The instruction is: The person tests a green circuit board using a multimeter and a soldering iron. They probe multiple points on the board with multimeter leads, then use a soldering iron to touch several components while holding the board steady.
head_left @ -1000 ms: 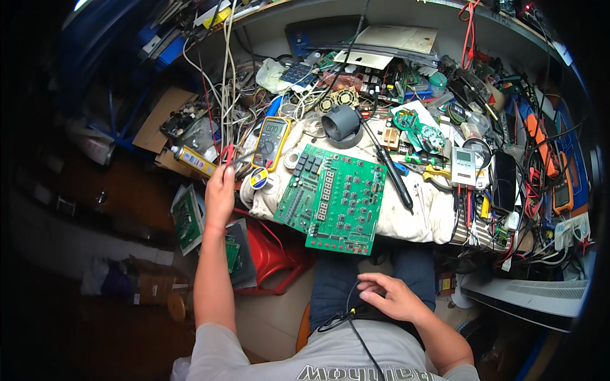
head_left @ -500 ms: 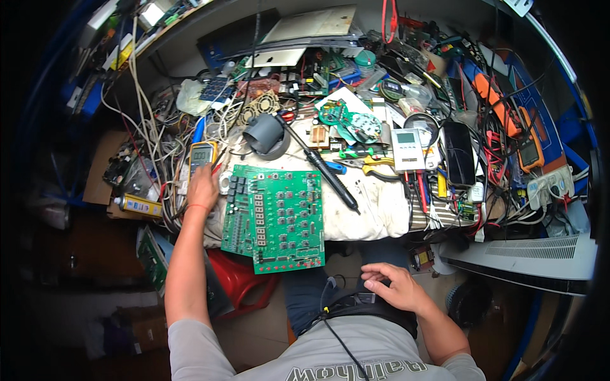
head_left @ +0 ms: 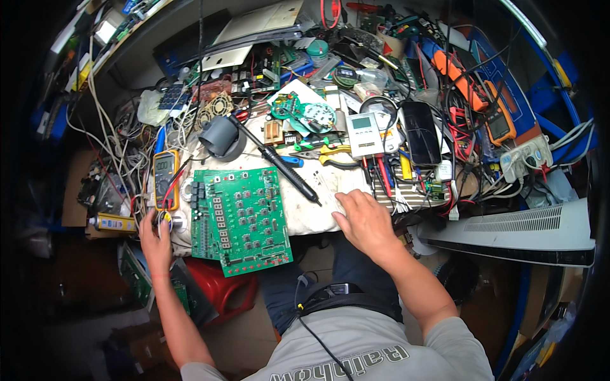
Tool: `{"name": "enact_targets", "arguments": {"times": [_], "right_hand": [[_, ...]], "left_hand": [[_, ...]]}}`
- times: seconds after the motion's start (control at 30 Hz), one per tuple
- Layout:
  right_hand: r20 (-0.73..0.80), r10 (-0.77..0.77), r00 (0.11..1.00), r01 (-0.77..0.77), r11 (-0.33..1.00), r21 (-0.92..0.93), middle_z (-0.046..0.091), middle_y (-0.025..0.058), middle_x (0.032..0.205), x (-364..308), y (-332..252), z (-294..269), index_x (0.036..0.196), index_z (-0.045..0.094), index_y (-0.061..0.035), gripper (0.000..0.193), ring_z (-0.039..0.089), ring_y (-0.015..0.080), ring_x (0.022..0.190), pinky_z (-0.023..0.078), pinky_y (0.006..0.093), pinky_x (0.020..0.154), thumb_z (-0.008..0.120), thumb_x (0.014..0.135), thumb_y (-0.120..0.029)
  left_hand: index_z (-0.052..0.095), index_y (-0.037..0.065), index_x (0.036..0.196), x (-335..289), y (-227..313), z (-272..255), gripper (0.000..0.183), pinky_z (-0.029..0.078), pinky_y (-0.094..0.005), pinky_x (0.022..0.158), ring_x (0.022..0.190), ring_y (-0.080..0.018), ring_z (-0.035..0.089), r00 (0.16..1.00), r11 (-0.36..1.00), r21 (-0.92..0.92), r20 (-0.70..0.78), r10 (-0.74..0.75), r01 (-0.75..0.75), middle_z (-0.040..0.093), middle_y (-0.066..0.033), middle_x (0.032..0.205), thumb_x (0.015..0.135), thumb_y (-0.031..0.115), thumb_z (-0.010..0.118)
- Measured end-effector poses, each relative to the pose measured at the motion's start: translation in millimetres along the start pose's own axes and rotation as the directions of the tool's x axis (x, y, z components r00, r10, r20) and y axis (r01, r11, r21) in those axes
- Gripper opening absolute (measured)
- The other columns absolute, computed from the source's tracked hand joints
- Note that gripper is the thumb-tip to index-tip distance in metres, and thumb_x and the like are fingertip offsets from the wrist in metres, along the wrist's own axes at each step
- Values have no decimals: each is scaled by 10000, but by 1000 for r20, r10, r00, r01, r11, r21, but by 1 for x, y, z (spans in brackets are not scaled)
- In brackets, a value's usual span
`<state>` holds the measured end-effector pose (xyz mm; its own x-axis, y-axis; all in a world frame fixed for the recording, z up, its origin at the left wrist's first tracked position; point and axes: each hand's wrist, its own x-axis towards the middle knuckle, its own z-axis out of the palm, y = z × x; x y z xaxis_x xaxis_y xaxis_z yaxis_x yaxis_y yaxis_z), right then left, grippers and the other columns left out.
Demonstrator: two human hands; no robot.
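My left hand is at the bench's near left edge, thumb and fingers apart, just below a yellow multimeter with lit digits and leads plugged into its lower end. Beside it lie two overlapping green circuit boards, the upper one carrying a row of digit displays and many push buttons. My right hand hovers palm down over the pale cloth, thumb apart from the fingers, nothing visible in it. Near its fingertips are small thin parts and the tip of a black soldering iron.
Grey cup-shaped holder, yellow-handled pliers, white tester with a screen and black phone line the cloth's far side. Cables and boards pile up behind. An orange multimeter lies far right; a red stool stands below.
My left hand has drawn back from the yellow multimeter's face, and its display now shows digits. My right hand has risen from my lap to over the cloth. The view has shifted rightward.
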<state>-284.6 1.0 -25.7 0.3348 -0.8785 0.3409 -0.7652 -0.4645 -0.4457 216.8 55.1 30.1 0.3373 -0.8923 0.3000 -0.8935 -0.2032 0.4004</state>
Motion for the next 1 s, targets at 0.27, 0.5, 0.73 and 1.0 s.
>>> {"name": "enact_targets", "arguments": {"times": [0.27,0.5,0.73,1.0], "right_hand": [[-57,3,998,-5,999,-40,622,87,905,7,5,16,1069,709,-80,238,694,274,820,581,398,679,809,912,-228],[-63,39,997,-35,997,65,657,88,913,6,3,0,1080,739,-93,241,713,294,835,586,418,695,821,910,-243],[-230,259,938,-237,964,118,746,134,989,-7,28,-35,1082,753,-55,157,732,367,870,593,451,763,760,940,-120],[-119,295,948,-314,930,-193,748,156,1008,-9,76,-44,1093,761,-40,204,737,370,916,598,463,812,759,921,-151]], "left_hand": [[633,-20,1392,-107,30,0,352,515,-347,1034,1142,-199,662,961,884,-391,1,-278,256,697,-127,1304,1061,95,651],[624,-47,1389,-133,57,12,329,510,-350,1081,1222,-206,669,956,816,-525,-13,-292,242,703,-155,1340,1094,100,628],[659,-30,1346,-143,51,20,330,544,-312,894,1027,-157,682,927,795,-530,-46,-373,294,750,-112,1157,1142,209,559],[684,-22,1276,-173,47,38,316,525,-281,775,864,-115,653,897,698,-617,30,-440,363,730,-68,1003,1150,229,539]]}}
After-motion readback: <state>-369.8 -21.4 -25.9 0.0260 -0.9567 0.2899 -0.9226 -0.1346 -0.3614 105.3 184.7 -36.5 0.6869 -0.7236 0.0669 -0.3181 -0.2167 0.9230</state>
